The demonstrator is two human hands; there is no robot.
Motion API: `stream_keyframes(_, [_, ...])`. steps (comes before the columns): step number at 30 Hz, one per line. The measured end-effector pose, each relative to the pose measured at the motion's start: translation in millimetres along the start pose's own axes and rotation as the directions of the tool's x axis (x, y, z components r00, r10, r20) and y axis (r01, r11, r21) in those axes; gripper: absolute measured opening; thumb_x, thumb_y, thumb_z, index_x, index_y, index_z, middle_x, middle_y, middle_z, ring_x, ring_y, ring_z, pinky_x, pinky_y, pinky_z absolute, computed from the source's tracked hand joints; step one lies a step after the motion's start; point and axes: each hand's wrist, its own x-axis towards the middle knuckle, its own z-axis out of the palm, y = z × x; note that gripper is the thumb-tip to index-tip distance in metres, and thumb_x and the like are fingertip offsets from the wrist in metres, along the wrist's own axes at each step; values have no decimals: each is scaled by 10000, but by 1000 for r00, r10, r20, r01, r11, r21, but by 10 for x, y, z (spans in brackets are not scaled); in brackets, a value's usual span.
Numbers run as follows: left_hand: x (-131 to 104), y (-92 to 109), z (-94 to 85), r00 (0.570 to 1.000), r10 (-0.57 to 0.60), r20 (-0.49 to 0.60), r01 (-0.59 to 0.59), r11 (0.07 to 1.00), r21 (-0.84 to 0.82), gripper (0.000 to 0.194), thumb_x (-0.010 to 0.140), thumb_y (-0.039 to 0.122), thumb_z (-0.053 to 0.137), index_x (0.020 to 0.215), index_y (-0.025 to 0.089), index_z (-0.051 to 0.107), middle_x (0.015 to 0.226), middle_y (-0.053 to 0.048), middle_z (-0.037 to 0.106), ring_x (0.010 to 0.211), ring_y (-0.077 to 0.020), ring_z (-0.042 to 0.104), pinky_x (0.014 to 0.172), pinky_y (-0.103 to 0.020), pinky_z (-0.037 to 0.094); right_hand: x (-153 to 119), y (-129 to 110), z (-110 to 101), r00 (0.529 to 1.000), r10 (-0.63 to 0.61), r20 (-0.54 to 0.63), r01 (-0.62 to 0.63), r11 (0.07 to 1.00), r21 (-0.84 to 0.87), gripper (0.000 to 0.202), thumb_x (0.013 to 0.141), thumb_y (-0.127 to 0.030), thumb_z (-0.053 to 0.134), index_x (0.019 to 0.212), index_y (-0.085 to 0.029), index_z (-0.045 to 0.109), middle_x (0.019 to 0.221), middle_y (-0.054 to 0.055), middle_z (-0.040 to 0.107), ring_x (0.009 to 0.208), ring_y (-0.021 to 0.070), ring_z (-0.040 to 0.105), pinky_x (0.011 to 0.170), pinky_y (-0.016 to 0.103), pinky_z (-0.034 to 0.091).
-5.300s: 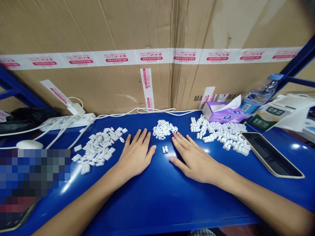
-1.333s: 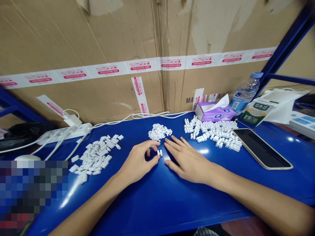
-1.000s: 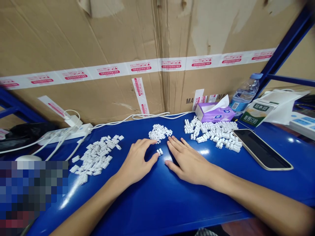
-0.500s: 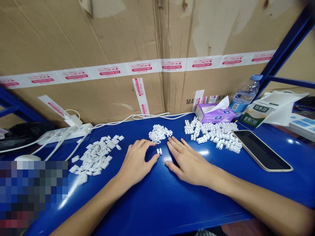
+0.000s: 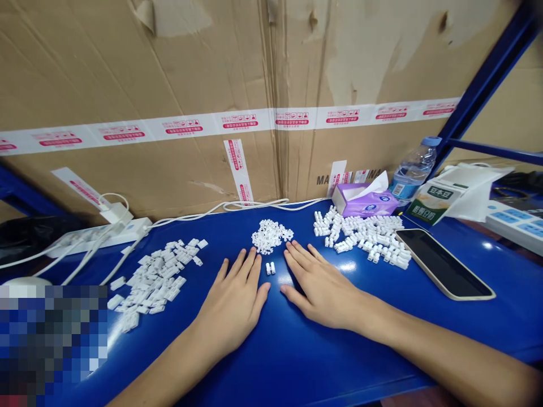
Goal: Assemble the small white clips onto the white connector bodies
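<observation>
My left hand (image 5: 233, 297) lies flat on the blue table (image 5: 271, 362), fingers spread and holding nothing. My right hand (image 5: 320, 282) also rests flat, its thumb apart from the fingers. Between the two hands sits a small white two-part plastic connector (image 5: 270, 268), touched by neither. Just beyond my fingertips is a heap of tiny white plastic pieces (image 5: 269, 236). To the left spreads a pile of flat white plastic pieces (image 5: 156, 277). On the right lies a group of white connectors (image 5: 369, 234) that look like the one between my hands.
A phone (image 5: 443, 263) lies at the right, near a purple tissue pack (image 5: 365, 200), a water bottle (image 5: 416, 169) and a carton (image 5: 436, 200). White cables run from a power strip (image 5: 102, 233) along the back. A large cardboard box (image 5: 190, 68) stands behind the table.
My left hand has moved its thumb and fingers away from the small connector and flattened on the table. The right hand stays in place. The view has shifted slightly.
</observation>
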Motion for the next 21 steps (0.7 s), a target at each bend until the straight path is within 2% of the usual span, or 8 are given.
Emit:
stream_keyframes(6, [9, 23, -29, 999, -8, 38, 8, 1000, 12, 598, 1041, 382, 332, 1511, 37, 469, 1589, -200, 402, 1490, -389, 351, 1174, -636, 338, 7, 10, 5, 1000, 1, 16, 0, 1000, -6, 744, 1030, -516, 390, 1565, -2, 333, 1639, 230, 257, 1545, 337, 196, 1260, 547, 196])
stream_keyframes(16, [10, 28, 5, 1000, -5, -4, 5, 1000, 10, 584, 1037, 377, 336, 1494, 49, 493, 1577, -207, 419, 1486, -387, 363, 1166, -639, 346, -5, -2, 17, 1000, -4, -9, 3, 1000, -10, 730, 1029, -509, 396, 1573, -26, 328, 1641, 208, 263, 1548, 318, 198, 1256, 551, 209])
stream_keyframes(21, [8, 28, 12, 1000, -7, -11, 7, 1000, 5, 574, 1034, 376, 337, 1491, 69, 501, 1574, -203, 428, 1480, -386, 374, 1161, -633, 353, -15, -29, -60, 998, -64, 21, 64, 998, 7, 696, 1029, -523, 411, 1599, -136, 312, 1665, 133, 254, 1555, 328, 174, 1241, 613, 197])
